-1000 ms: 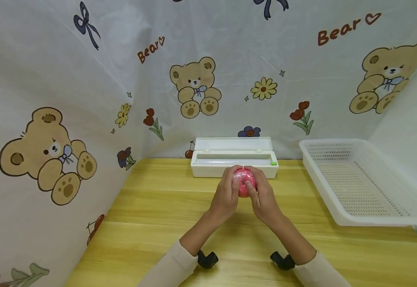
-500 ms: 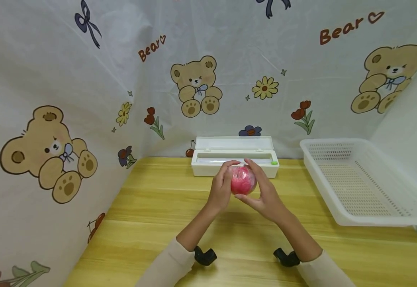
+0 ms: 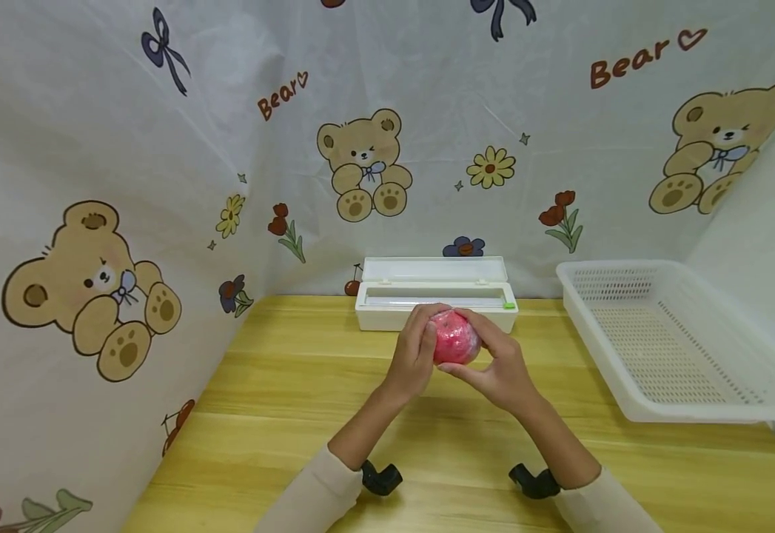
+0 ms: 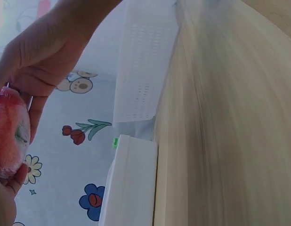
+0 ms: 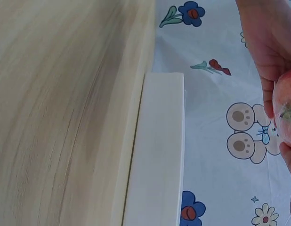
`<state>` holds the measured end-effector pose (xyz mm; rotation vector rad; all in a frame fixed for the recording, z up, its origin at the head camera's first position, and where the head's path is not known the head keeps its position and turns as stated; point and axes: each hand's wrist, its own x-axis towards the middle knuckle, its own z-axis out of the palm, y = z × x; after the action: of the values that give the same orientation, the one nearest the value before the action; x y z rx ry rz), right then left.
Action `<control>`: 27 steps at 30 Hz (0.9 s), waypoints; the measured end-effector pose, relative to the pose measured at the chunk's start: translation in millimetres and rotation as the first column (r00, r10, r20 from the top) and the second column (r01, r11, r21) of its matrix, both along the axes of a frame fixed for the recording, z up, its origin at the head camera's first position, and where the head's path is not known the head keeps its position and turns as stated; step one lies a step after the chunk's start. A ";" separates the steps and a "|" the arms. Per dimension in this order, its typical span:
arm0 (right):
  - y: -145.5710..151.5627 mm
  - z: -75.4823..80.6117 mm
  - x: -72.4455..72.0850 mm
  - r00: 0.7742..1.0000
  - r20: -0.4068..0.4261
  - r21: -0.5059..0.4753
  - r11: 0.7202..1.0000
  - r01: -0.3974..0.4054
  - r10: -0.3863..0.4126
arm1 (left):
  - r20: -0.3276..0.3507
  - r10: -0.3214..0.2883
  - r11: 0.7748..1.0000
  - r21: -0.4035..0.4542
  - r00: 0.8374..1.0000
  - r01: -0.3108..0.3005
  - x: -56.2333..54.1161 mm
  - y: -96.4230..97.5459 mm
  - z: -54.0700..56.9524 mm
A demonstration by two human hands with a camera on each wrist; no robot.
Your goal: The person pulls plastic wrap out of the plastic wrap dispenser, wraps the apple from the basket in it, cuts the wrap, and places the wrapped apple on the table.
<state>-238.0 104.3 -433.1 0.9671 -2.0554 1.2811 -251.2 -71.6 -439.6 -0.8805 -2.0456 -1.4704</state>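
A red apple [image 3: 455, 337], shiny with clear film, is held up over the table between both hands. My left hand [image 3: 414, 354] grips its left side, fingers over the top and thumb at the near left. From the right, my right hand [image 3: 503, 370] holds it, fingers at the upper right and thumb under the lower edge. The left wrist view shows the apple [image 4: 10, 132] at its left edge, a green-brown hollow facing the camera. In the right wrist view the apple [image 5: 286, 107] is cut off by the right edge, its stem hollow showing through the film.
Behind the hands stands a long white cling film box [image 3: 374, 318] with its lid up, a roll inside and a green tab at right. A white perforated basket [image 3: 640, 403] stands at right. Bear-print cloth [image 3: 427, 89] rises behind the wooden table [image 3: 280, 400].
The apple has been turned between the hands, so its hollow no longer faces the head camera. My right thumb has moved from the apple's face to under its lower edge.
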 end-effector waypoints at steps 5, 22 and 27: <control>0.7 -0.9 -0.2 0.999 -0.029 0.006 1.000 -0.030 0.030 | -0.065 0.058 0.998 -0.012 0.996 -0.059 0.8 1.6 -1.1; -5.3 0.3 2.9 1.000 0.005 0.182 0.983 -0.026 0.025 | 0.247 0.029 0.977 0.198 0.969 -0.080 0.8 -1.5 -2.4; -1.4 0.0 1.2 0.996 -0.084 0.167 0.986 -0.008 0.022 | 0.364 -0.075 0.977 0.212 0.928 -0.004 -4.4 -5.9 1.7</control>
<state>-236.8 102.9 -433.1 1.0939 -2.1177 1.0692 -255.5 -77.4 -437.9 -0.5905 -2.0822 -1.9547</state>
